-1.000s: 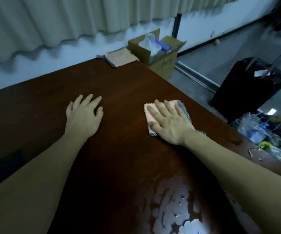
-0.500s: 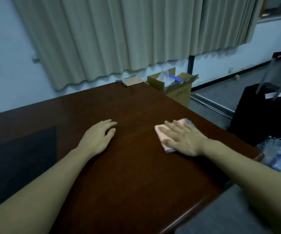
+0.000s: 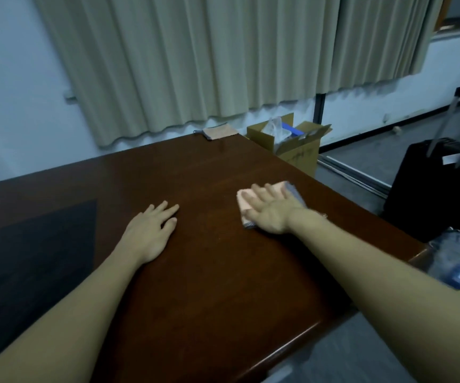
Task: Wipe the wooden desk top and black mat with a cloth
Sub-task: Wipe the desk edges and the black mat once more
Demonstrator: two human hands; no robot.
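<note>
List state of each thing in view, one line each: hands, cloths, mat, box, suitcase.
left hand: open, flat on the bare desk, holding nothing
right hand: open, fingers straight, pressing on the cloth
cloth: folded, flat on the desk under the right hand
black mat: flat on the desk, untouched by either hand
spare cloth: lying at the far desk edge
cardboard box: flaps open
suitcase: upright, handle extended

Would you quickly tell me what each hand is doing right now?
Left hand: open, flat on the wooden desk top, holding nothing.
Right hand: open, pressing the pink cloth flat.
</note>
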